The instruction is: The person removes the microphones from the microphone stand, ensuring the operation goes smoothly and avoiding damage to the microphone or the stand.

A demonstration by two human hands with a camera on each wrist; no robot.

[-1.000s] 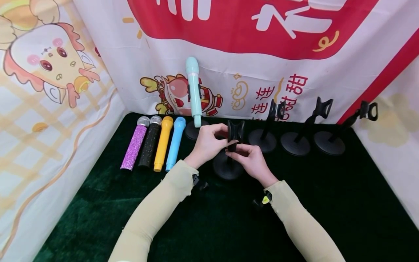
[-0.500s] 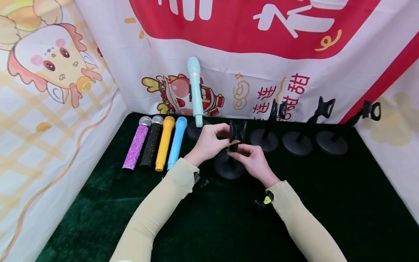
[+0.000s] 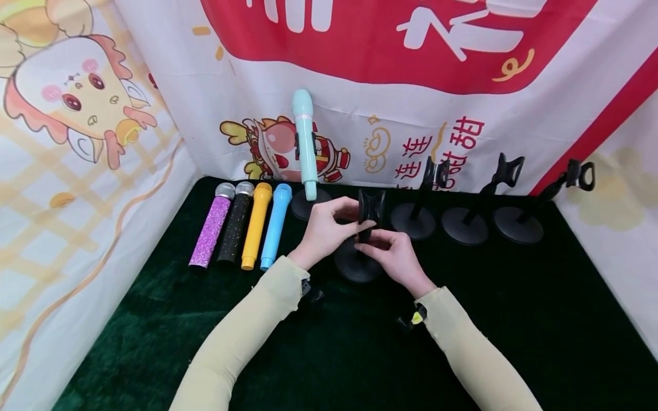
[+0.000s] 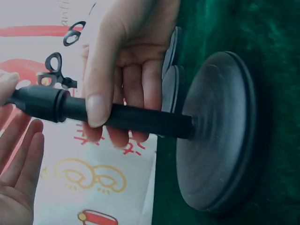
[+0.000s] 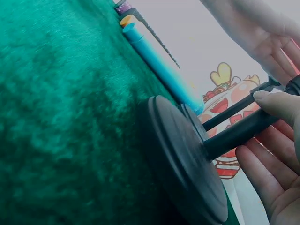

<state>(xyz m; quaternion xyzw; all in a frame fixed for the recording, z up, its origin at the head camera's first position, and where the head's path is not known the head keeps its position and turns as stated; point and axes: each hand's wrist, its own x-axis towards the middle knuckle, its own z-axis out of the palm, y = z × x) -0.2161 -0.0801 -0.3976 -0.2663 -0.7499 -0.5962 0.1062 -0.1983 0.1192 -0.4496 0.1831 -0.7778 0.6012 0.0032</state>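
A black desktop microphone stand (image 3: pixel 358 267) stands upright on the green cloth, its round base flat and its microphone clip (image 3: pixel 371 206) on top. My left hand (image 3: pixel 329 229) grips the stand's upper part just under the clip, thumb across the front. Just below it, my right hand (image 3: pixel 397 258) pinches the pole (image 4: pixel 150 122) between thumb and fingers. The left wrist view shows the right thumb along the pole and the left fingers by the thicker collar (image 4: pixel 42 103). Behind the left hand, another stand's base (image 3: pixel 303 210) bears a mint-green microphone (image 3: pixel 306 145).
Purple (image 3: pixel 211 233), black (image 3: pixel 236 225), yellow (image 3: pixel 256 228) and blue (image 3: pixel 275 228) microphones lie side by side at the left. Stands with bare clips (image 3: pixel 413 221), (image 3: pixel 465 225), (image 3: pixel 519 224) line the back right. A printed cloth backdrop (image 3: pixel 329 74) hangs behind.
Both hands stay on the same stand. The right fingers sit slightly lower on the pole than before; the stand's base and the microphones have not moved.
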